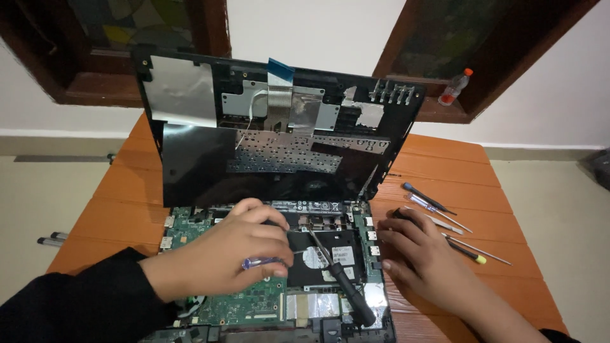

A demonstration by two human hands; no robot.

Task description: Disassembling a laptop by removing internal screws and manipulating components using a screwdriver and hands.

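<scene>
An opened laptop lies on an orange wooden table (445,165). Its top cover (254,146) stands tilted up, inner side facing me, with a flat ribbon cable (278,89) near its top. My left hand (222,254) rests over the green circuit board (248,308) and is shut on a small screwdriver with a clear blue handle (257,262). A black-handled screwdriver (340,276) lies across the black hard drive (330,257). My right hand (419,254) lies flat, fingers spread, at the laptop base's right edge and holds nothing.
Several thin screwdrivers and tools (445,222) lie on the table right of my right hand. A small plastic bottle with an orange cap (455,87) stands on the window ledge at back right. Two metal rods (51,239) poke out left of the table.
</scene>
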